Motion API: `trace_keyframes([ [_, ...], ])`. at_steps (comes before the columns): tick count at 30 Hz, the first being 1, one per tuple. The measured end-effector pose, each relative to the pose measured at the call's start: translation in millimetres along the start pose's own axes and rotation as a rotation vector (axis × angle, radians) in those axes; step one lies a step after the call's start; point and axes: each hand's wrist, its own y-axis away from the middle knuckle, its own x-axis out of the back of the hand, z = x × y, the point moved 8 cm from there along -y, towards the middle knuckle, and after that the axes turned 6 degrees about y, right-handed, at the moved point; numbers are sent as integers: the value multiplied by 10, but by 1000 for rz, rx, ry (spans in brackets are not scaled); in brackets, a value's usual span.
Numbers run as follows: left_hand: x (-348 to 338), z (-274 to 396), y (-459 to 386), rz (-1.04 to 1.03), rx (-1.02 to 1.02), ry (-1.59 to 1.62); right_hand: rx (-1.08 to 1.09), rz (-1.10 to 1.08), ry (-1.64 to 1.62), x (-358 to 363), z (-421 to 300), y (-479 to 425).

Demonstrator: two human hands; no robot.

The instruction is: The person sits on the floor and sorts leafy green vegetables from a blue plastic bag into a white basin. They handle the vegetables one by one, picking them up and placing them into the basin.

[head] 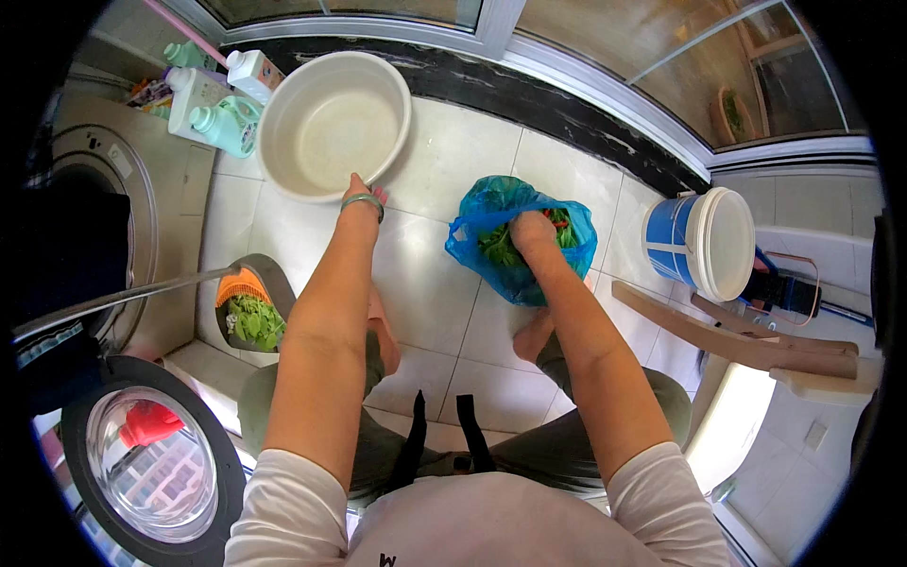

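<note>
At the near rim of a large off-white plastic basin (pixel 333 127) is my left hand (pixel 360 187), a bangle on its wrist. The thumb lies over the rim and the fingertips show outside it. Inside the basin only its bare floor shows. My right hand (pixel 533 230) reaches into an open blue plastic bag (pixel 489 273) on the tiles. Leafy greens (pixel 502 248) fill the bag around that hand, with something red among them. The right fingers are hidden in the leaves, so their grip does not show.
A dustpan (pixel 273 273) with green leaves stands at the left, by a front-loading washing machine (pixel 191 170) whose round door (pixel 152 464) hangs open. Detergent bottles (pixel 230 124) flank the basin. At the right are a lidded blue-and-white bucket (pixel 669 237) and a curved wooden piece (pixel 708 329).
</note>
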Motion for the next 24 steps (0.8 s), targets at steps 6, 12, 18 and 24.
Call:
trace_keyframes([
  [6,-9,-29,55,-39,14,208,21,-5,-179,-223,145,-102],
  [12,498,-355,105,22,37,179,-152,-50,-1150,-308,395,250],
  [18,941,-1041,518,83,161,150,-171,70,-1377,-183,849,580],
  [24,1306,-1036,966,162,-40,-32,-98,119,-1350,319,883,829],
])
